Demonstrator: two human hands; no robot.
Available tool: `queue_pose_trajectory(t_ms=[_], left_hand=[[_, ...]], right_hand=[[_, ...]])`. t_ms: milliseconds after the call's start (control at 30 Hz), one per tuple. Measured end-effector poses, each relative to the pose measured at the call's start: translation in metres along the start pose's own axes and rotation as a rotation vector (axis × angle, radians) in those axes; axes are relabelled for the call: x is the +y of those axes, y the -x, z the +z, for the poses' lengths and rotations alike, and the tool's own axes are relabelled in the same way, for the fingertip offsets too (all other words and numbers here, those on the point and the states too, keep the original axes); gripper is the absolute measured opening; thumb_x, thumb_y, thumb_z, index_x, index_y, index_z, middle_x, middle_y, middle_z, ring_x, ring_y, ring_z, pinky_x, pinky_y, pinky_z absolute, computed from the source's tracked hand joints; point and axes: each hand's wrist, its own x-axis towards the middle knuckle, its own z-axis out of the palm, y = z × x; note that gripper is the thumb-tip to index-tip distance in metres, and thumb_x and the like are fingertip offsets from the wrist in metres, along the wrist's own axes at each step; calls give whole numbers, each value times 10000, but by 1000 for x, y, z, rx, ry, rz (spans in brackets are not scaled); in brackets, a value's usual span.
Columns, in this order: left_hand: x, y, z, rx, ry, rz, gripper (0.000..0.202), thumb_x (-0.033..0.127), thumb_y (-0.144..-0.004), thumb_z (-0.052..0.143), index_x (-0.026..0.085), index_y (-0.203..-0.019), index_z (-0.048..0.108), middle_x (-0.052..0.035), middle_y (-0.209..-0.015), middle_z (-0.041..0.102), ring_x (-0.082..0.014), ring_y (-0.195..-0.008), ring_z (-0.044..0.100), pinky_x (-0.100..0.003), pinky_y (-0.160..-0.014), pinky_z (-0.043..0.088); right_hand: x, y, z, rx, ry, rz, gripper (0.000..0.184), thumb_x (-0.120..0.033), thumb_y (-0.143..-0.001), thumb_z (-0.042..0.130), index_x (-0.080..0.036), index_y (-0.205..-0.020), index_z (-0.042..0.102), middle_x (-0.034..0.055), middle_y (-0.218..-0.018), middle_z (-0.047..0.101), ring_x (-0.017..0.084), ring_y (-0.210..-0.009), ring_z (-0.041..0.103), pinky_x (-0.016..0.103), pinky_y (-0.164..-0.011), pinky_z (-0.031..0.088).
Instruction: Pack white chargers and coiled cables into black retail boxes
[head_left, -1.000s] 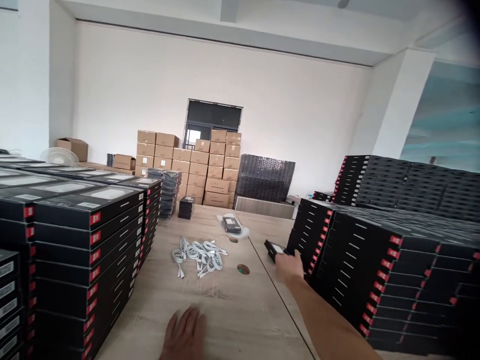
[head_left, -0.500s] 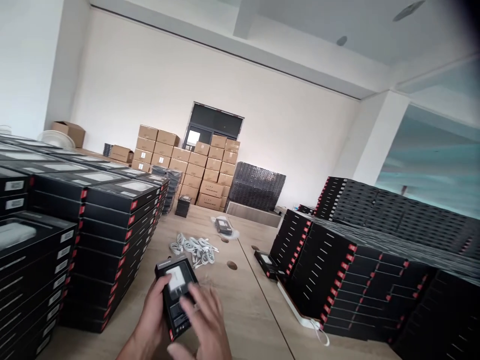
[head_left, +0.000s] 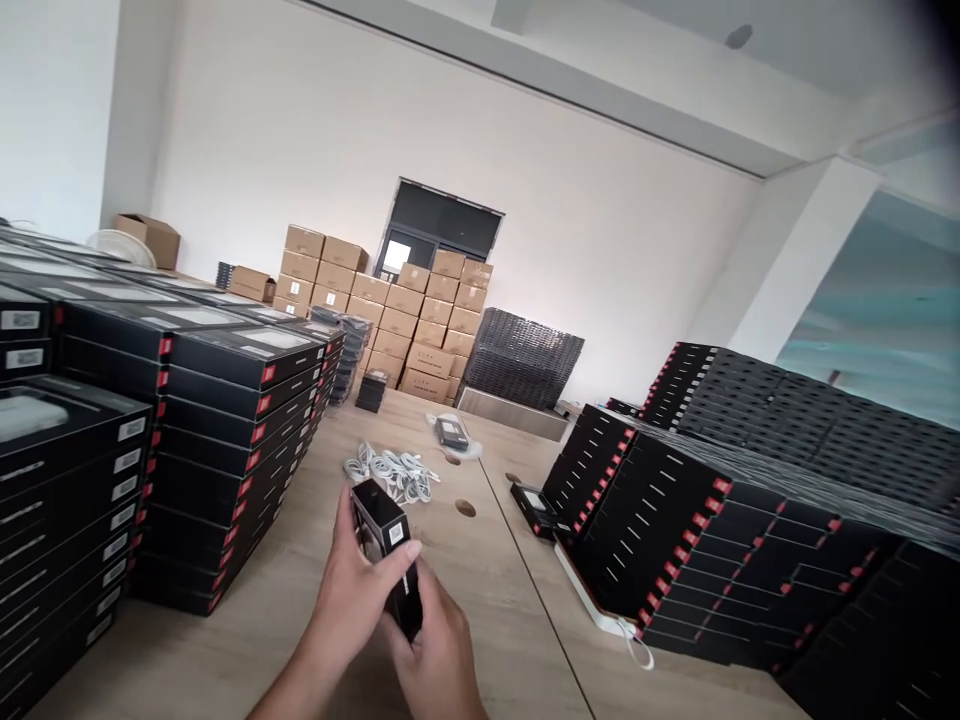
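Observation:
A black retail box with a white code label is held between both hands above the table, turned on its edge so a narrow side faces me. My left hand grips it from the left, thumb across the side near the label. Lower down, my right hand is closed round the box's near right end. Just beyond the box, a heap of white cables lies on the wooden table.
Tall stacks of black boxes rise on the left, and more stacked boxes stand on the right beside a white cable. An open black box and a bagged box lie further back. Cardboard cartons are piled by the wall.
The box has been tipped from face-up onto its edge, hiding its front picture. My right hand, which was blurred over its face, is now wrapped round its near end.

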Motion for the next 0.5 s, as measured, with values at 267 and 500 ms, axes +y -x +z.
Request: queue_pose_trajectory(t_ms=[267, 500], left_hand=[[7, 10, -10, -271, -753, 579, 803, 79, -661, 622, 243, -1401, 357, -96, -1399, 486, -290, -1331, 405, -515, -1156, 223], [0, 18, -8, -600, -992, 694, 1028, -3, -526, 523, 287, -1469, 235, -55, -1426, 466, -253, -1352, 372, -527, -1193, 97]], right_hand=[[3, -12, -24, 14, -622, 244, 505, -411, -826, 651, -220, -1289, 584, 110, -1153, 698, 278, -1047, 648, 411, -891, 527], [-3, -12, -27, -85, -516, 214, 540, -31, -661, 503, -203, -1159, 623, 44, -1030, 715, 232, -951, 650, 355, -867, 501]])
